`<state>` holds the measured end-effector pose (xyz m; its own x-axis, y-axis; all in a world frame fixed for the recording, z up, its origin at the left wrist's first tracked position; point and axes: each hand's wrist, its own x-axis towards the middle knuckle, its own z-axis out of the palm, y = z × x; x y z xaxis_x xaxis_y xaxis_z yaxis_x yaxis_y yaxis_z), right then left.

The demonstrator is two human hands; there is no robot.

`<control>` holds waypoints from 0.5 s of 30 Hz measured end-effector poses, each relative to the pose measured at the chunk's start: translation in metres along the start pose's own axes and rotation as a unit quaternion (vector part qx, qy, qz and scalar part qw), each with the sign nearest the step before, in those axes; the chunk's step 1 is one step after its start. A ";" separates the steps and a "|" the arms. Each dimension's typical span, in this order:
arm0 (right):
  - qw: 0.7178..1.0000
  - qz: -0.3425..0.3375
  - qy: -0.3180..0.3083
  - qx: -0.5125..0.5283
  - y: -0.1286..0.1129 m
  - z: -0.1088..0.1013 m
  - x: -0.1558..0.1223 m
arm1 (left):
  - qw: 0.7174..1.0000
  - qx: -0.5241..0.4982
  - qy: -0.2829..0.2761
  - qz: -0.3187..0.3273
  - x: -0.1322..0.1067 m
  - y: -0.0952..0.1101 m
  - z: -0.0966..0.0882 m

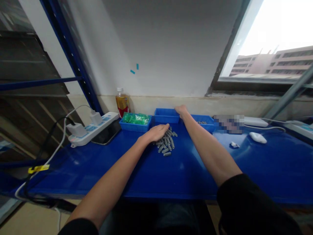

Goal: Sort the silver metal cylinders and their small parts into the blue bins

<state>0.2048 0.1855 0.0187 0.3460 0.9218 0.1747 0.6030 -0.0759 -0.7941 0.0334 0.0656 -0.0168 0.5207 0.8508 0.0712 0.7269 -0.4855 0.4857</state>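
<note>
My left hand [157, 132] lies flat, palm down, fingers stretched out over the left side of a heap of several small grey metal cylinders [167, 144] on the blue table [102, 163]. My right hand [181, 110] reaches further back and rests on the right rim of an empty-looking blue tray [166, 115]; its fingers curl over the edge, and I cannot see whether they hold anything. A blue tray of green packets [136, 120] stands left of it. Another blue tray [204, 123] holding small grey parts stands to the right.
A white power strip [93, 128] with plugs and a dark phone [107, 134] lie at the left, a drink bottle [121, 102] behind them. A white mouse [258, 137] and small white item [234, 144] lie at the right. Blue shelving stands at the left, a window at the right.
</note>
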 end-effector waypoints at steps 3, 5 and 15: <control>0.999 -0.046 -0.006 -0.011 -0.003 -0.013 -0.011 | 1.000 -0.003 0.012 0.013 -0.008 -0.012 -0.003; 0.987 -0.156 0.006 -0.036 0.003 -0.033 -0.021 | 0.999 0.005 -0.001 0.038 -0.015 -0.018 -0.001; 0.988 0.060 0.140 -0.009 0.135 -0.140 -0.038 | 0.998 0.065 0.021 0.008 -0.025 0.003 0.013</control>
<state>0.3740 0.0874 -0.0137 0.5996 0.7644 0.2372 0.5584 -0.1872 -0.8082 0.0281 0.0401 -0.0289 0.5156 0.8488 0.1167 0.7716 -0.5192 0.3675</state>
